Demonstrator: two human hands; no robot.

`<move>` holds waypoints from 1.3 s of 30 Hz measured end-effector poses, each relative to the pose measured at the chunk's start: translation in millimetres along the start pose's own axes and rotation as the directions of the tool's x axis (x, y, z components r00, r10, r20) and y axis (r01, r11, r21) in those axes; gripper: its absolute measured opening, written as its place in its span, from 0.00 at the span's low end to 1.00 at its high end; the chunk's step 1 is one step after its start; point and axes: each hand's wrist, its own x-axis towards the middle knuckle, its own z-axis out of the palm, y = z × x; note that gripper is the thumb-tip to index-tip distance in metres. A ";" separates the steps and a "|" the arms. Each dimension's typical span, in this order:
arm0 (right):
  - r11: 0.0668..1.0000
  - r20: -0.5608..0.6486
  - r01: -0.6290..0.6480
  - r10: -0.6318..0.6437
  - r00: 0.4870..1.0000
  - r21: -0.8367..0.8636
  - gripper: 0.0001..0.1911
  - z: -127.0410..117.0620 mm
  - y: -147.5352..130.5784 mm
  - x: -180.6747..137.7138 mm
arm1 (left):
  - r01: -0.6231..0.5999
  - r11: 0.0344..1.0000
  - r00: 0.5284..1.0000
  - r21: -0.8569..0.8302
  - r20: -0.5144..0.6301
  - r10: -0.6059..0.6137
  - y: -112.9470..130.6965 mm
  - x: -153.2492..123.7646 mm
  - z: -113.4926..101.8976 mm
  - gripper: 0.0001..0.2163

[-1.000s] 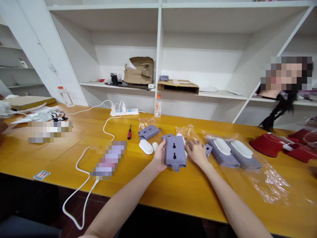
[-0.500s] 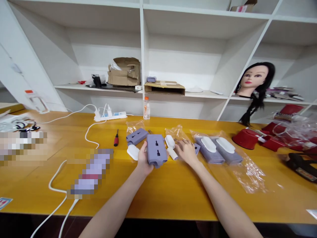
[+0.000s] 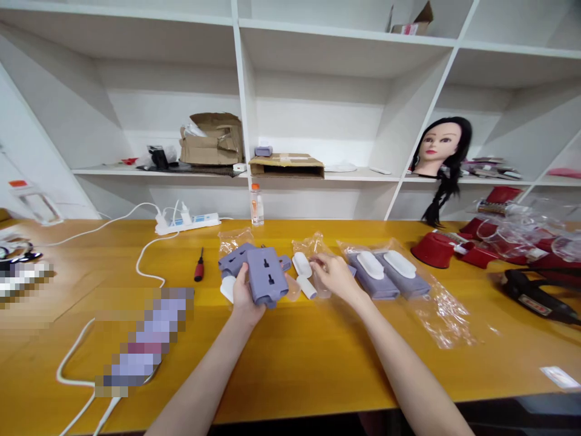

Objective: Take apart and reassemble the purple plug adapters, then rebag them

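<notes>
My left hand (image 3: pixel 247 300) grips a purple-grey plastic housing (image 3: pixel 267 272) with two keyhole-shaped slots facing up. Behind it lies a similar slotted purple part (image 3: pixel 233 259), and a white piece (image 3: pixel 227 289) shows beside my wrist. My right hand (image 3: pixel 334 275) is over the table with thumb and fingertips pinched together; what they hold, if anything, is too small to make out. Close to those fingertips are a white oval part (image 3: pixel 301 264) and a short white cylinder (image 3: pixel 307 287). Two bagged purple units with white oval tops (image 3: pixel 370 264) rest to the right.
A red-handled screwdriver (image 3: pixel 199 269) lies left of the parts. A power strip (image 3: pixel 187 224) with white cables and a bottle (image 3: pixel 256 206) stand along the back. Red cups (image 3: pixel 432 249), a black tool (image 3: pixel 538 297) and clear plastic bags (image 3: pixel 447 315) occupy the right side.
The view has swung slightly to the right. My right hand's fingers have drawn up from among the small parts into a pinch. The housing in my left hand is tilted a little more.
</notes>
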 end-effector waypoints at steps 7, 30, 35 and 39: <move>0.987 0.150 -0.100 0.119 0.982 -0.127 0.12 2.3 7.4 -8.4 | -0.010 1.000 0.999 0.017 -0.030 0.010 9.0 8.9 13.5 0.27; 0.847 -0.066 -0.350 0.355 0.933 -0.400 0.14 -22.9 45.4 -1.6 | -0.061 0.994 0.989 0.086 -0.128 0.072 5.6 12.0 2.0 0.26; 0.864 -0.037 -0.306 0.319 0.947 -0.401 0.25 -9.4 36.2 -1.6 | -0.108 0.985 0.974 0.137 -0.184 0.133 4.3 7.7 6.9 0.21; 0.877 0.013 -0.270 0.300 0.954 -0.397 0.19 -9.0 32.4 -2.9 | -0.159 0.967 0.952 0.198 -0.228 0.204 4.3 5.8 8.6 0.19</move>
